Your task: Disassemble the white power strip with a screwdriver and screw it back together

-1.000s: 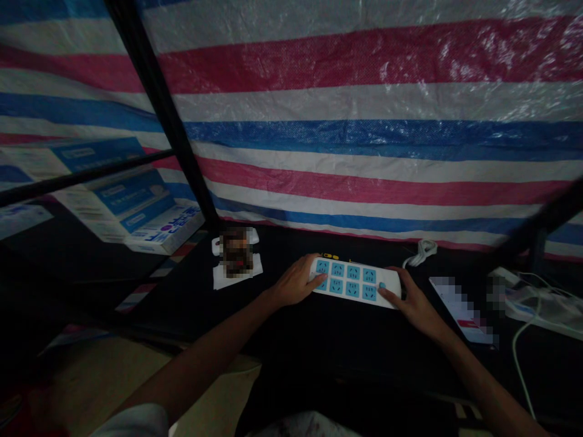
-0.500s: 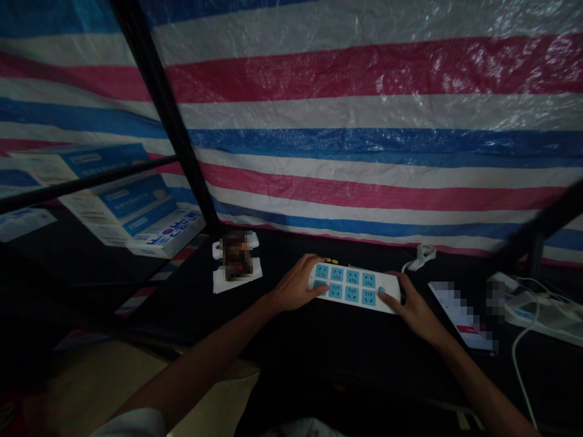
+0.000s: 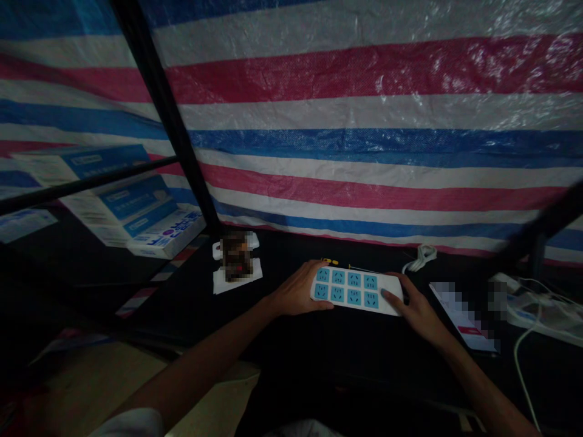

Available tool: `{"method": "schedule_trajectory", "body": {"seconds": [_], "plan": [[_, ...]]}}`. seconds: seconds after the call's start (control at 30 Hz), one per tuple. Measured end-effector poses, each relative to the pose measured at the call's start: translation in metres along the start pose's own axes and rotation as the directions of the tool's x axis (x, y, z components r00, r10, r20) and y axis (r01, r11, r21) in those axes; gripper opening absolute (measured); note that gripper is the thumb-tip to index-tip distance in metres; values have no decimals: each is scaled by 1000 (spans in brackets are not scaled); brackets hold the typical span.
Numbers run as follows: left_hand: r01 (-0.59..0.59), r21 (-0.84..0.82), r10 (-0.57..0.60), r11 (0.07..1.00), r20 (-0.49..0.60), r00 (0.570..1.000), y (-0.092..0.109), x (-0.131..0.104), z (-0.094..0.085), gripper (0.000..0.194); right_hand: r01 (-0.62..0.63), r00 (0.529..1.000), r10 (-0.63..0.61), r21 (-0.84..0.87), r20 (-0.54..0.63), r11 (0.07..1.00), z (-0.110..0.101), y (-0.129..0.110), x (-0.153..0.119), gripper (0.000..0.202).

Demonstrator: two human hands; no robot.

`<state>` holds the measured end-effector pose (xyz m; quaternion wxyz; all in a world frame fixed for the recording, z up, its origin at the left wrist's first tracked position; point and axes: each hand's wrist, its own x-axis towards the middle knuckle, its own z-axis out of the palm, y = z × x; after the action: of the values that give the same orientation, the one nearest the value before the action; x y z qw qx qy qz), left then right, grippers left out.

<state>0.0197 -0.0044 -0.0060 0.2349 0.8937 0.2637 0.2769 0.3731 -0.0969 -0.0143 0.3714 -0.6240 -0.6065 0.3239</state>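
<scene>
A white power strip [image 3: 345, 287] with two rows of blue sockets lies level above the black table, its long side across my view. My left hand [image 3: 300, 289] grips its left end, thumb along the near edge and fingers round the far corner. At the right end, my right hand [image 3: 412, 301] holds it with the thumb on top, beside the sockets. Just behind the strip are a yellow-handled tool [image 3: 334, 262] and a thin screwdriver [image 3: 357, 267], partly hidden.
Blue and white boxes [image 3: 136, 206] are stacked at the left. A white packet [image 3: 250, 271] lies left of my hands. At the right are a coiled white cable [image 3: 421, 257], a blurred flat item [image 3: 473, 331] and another strip with cords [image 3: 546, 318]. Striped sheeting hangs behind.
My left thumb has moved off the sockets to the near edge of the strip. The strip has shifted slightly right and toward me.
</scene>
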Motion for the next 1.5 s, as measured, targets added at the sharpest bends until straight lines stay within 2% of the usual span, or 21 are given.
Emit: {"method": "schedule_trajectory", "body": {"seconds": [0.23, 0.53, 0.87, 1.07, 1.2, 1.5], "plan": [[1, -1, -1, 1000, 17, 1000, -2, 2, 3, 117, -36, 999, 35, -37, -17, 999, -1, -1, -1, 67], [1, 24, -1, 1000, 5, 1000, 0, 2, 3, 117, -74, 997, 73, -40, -21, 996, -2, -1, -2, 67], [2, 12, -2, 1000, -1, 1000, -1, 3, 3, 115, -52, 998, 50, -62, -23, 997, -2, 3, -1, 67], [15, -10, -15, 1000, -14, 1000, 0, 4, 1, 108, -45, 999, 45, 37, -8, 998, 1, 1, -1, 65], [36, -7, -36, 999, -3, 999, 2, 4, -1, 102, -24, 1000, 24, 22, -17, 999, 1, 3, 1, 62], [15, 18, -15, 1000, -11, 1000, 0, 5, 2, 107, -42, 999, 43, 64, -15, 997, 3, 4, 0, 66]]}}
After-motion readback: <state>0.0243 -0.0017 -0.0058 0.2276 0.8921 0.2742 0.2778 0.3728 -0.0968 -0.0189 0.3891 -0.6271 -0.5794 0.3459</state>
